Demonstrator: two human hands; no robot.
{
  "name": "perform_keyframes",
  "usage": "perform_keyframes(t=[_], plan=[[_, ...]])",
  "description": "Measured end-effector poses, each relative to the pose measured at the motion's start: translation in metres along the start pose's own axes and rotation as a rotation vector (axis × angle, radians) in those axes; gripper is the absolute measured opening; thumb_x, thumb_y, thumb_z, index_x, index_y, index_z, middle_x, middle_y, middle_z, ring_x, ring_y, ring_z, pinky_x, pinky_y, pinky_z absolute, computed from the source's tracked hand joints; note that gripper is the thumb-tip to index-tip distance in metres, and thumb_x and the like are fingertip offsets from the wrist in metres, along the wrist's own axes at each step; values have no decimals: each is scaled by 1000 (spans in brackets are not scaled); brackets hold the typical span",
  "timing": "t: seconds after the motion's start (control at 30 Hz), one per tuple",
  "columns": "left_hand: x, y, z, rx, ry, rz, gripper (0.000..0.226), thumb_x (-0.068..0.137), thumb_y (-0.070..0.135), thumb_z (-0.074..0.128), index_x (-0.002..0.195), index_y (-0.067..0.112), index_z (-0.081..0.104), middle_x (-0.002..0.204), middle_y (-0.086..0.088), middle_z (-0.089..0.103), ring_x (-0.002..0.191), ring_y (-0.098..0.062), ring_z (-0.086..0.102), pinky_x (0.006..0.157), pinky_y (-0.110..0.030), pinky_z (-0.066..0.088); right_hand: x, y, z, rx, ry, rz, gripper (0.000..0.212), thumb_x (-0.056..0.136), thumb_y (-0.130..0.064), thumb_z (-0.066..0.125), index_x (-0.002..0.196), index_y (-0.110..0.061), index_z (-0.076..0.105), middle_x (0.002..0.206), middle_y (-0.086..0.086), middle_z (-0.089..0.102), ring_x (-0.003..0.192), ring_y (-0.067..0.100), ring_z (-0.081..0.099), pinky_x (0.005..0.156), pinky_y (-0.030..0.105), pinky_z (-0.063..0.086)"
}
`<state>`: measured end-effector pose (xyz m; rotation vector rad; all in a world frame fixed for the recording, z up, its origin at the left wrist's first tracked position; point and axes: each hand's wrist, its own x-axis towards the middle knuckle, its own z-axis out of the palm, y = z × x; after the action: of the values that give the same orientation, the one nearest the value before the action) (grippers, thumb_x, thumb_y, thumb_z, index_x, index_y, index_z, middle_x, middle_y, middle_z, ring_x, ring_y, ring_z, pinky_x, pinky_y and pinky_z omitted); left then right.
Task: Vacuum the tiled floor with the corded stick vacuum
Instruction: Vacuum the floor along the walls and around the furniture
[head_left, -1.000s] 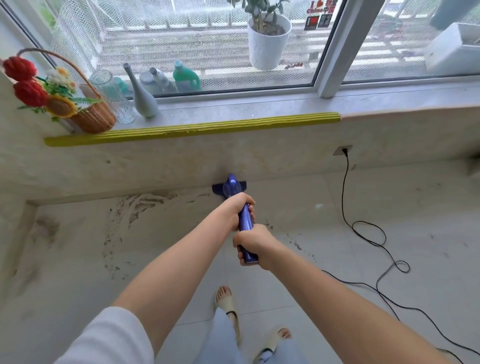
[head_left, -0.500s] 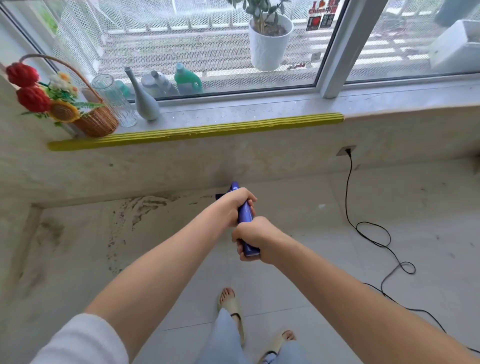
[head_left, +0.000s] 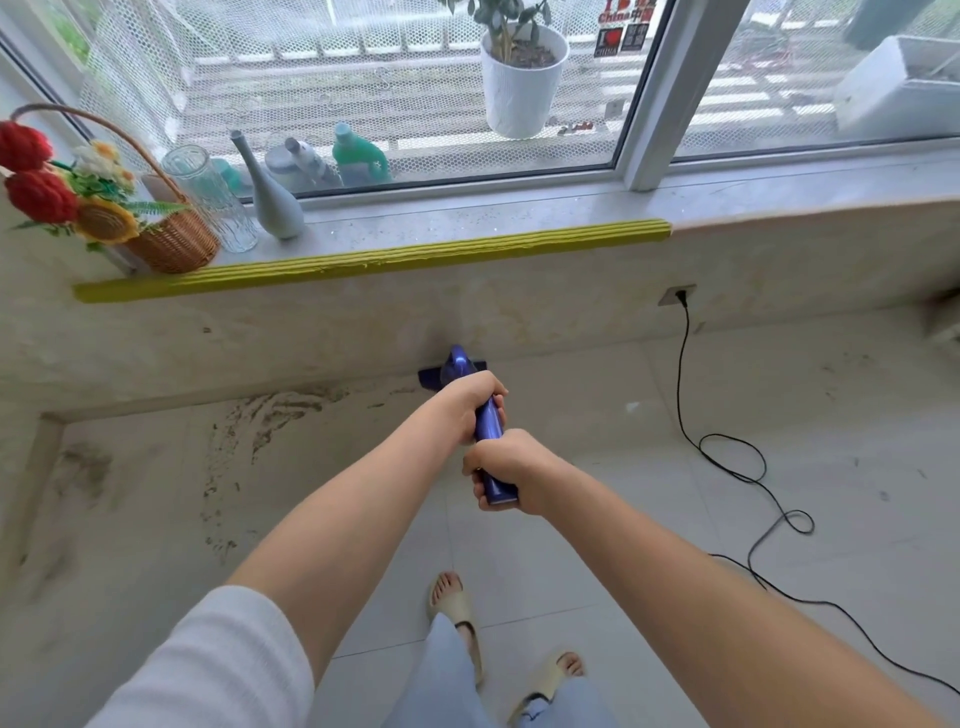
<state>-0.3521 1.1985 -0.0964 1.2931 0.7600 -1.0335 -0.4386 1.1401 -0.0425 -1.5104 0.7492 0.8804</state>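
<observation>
The blue stick vacuum (head_left: 489, 423) points away from me, its floor head against the foot of the wall under the window. My left hand (head_left: 470, 402) grips the handle higher up. My right hand (head_left: 511, 470) grips its near end. The pale tiled floor (head_left: 623, 519) carries dark dirt streaks (head_left: 260, 421) to the left of the vacuum head. A black cord (head_left: 748, 467) runs from a wall socket (head_left: 678, 295) and loops across the floor at the right.
The window ledge holds a flower basket (head_left: 171, 239), a glass jar (head_left: 210, 200) and a grey vase (head_left: 275, 202), with a yellow edge strip (head_left: 374, 260) along it. My sandalled feet (head_left: 457, 608) stand on the tiles below.
The vacuum was drawn back toward me half a second ago, hiding its head behind my hands; it is now pushed forward to the wall again, head visible.
</observation>
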Motion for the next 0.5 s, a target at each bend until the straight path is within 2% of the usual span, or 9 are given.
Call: perform_keyframes(t=[0.17,0.33,0.5], plan=[[-1,-8,7,12,21,5,22,89,7,46,68,13,42,39,4,42,39,-9,37,45,-19,36,-4,7,-6,-15,-10,9,22,85,7,49,105,-1,48,62,9,49,50,15,48,44,25,45],[-1,-14,4,14,27,6,19,88,6,48,71,12,44,39,3,43,40,-9,38,44,-20,37,-4,13,-3,-13,-6,19,35,85,7,51,119,-1,47,65,9,50,51,14,49,43,24,46],[-1,-29,3,-30,35,20,19,88,6,46,71,13,42,38,4,41,33,-8,37,39,-16,35,-11,26,-1,-14,17,17,19,85,8,47,101,-3,47,63,8,46,48,14,44,43,22,43]])
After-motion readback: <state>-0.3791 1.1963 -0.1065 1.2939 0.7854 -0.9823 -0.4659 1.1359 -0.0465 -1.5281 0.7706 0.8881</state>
